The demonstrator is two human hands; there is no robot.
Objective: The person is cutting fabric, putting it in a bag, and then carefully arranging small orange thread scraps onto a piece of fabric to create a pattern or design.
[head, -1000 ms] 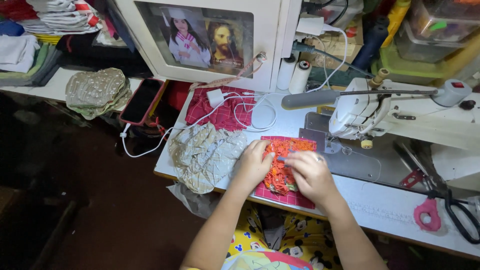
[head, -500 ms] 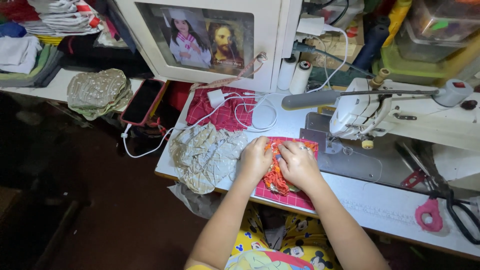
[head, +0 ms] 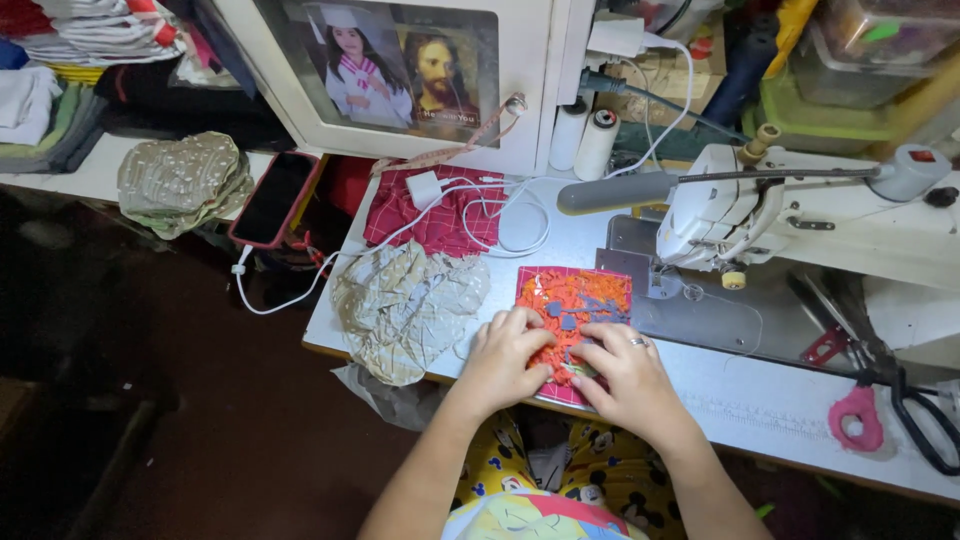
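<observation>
orange-grey patterned cloth (head: 575,305), red checked fabric (head: 430,215)

Home sewing corner, white sewing machine (head: 760,205), thread spools (head: 583,140), stacked fabric pieces (head: 185,180), scissors (head: 915,410)

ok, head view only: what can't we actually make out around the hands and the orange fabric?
- Near edge of the orange patterned fabric: covered by the left hand and right hand.
- Whether the fingertips pinch or only press it: they hide the contact.
- Needle area of the sewing machine: too small, shadowed by the head.
- Black scissors: cut off by the right edge.
- Grey-green fabric pile: number of layers unclear, crumpled.
</observation>
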